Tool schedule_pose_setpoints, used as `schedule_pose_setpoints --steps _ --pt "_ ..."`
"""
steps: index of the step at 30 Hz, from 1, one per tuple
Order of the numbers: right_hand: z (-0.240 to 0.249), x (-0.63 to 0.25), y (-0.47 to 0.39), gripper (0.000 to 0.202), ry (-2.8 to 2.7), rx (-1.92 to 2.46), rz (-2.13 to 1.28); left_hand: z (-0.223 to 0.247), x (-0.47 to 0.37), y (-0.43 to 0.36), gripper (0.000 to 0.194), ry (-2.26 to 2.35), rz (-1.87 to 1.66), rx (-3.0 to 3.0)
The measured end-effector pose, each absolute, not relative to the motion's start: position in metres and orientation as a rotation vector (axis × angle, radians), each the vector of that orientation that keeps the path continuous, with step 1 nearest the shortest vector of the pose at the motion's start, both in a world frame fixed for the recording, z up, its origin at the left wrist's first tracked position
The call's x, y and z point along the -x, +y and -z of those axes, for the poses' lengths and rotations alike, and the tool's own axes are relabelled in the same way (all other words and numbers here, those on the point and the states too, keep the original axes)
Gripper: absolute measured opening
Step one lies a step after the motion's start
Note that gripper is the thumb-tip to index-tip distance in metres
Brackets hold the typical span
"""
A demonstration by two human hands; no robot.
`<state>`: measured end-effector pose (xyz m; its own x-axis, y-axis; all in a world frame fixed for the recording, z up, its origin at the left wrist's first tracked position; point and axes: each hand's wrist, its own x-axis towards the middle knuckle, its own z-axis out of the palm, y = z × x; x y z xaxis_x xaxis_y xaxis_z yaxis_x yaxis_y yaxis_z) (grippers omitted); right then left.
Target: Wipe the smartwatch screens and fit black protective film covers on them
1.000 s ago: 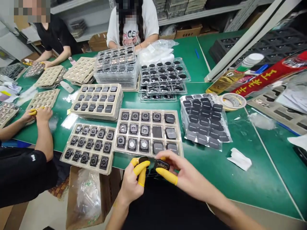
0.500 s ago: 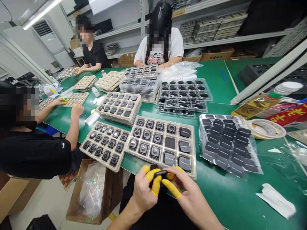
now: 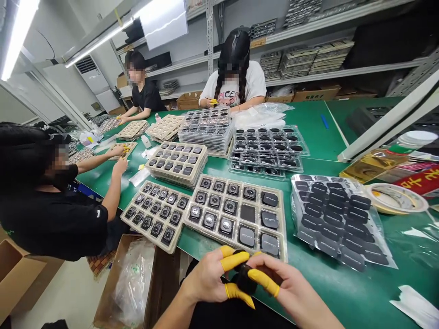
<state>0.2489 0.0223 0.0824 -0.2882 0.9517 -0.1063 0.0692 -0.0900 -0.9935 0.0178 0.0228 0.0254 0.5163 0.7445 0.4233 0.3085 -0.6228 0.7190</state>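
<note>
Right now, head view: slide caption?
Left hand and right hand, in yellow finger cots, hold a dark item near a tray of watches.

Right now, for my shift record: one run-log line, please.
left hand: at dark item | right hand: holding it | beyond: tray of watch cases | tray's right: dark pads

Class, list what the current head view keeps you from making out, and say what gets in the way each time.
- Head view: the underside of the black piece, and whether a second lies behind it; hidden by the left hand and right hand.
- Head view: lettering on the dark pads; too small to read.
- Head view: the far end of the white paper; cut off by the right edge.
</note>
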Motion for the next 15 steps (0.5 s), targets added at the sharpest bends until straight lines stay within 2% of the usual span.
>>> schedule_pose_setpoints --steps 7,15 --pt "-0.054 -0.249 0.005 0.043 -1.325 1.212 -1.448 -0.009 -0.027 0.013 0.081 0.929 -0.871 -2.158" --pt "-0.036 -0.257 -0.007 0.033 -1.43 1.328 -1.267 0.001 -0.037 0.012 0.088 0.95 -0.872 -2.098"
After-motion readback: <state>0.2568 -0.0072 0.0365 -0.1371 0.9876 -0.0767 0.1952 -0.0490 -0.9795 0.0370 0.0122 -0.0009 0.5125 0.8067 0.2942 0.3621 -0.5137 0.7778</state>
